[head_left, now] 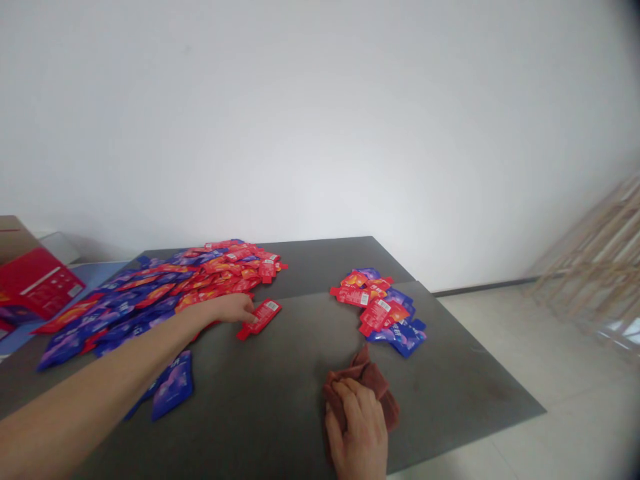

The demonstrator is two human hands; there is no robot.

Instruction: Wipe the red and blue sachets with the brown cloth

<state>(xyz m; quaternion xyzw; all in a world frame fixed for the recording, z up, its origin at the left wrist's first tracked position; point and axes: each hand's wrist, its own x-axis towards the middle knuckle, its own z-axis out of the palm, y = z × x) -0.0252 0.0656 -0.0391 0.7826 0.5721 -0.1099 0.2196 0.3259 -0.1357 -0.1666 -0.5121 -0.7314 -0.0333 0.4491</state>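
My left hand (235,308) reaches across to the edge of a big heap of red and blue pouches (165,287). Its fingers are closed on one end of a red pouch (265,316) that shows a white barcode label. Near the front of the table, my right hand (357,420) grips a crumpled brown cloth (370,379) pressed against the tabletop. Beyond the cloth lies a smaller pile of red and blue pouches (383,310). Two blue pouches (173,387) lie partly behind my left forearm.
The dark grey table (270,400) stands against a white wall (320,133). At the far left is an open red cardboard box (43,283) on a blue surface (97,272). A slatted wooden rack (595,257) leans at the right, above a pale floor (500,333).
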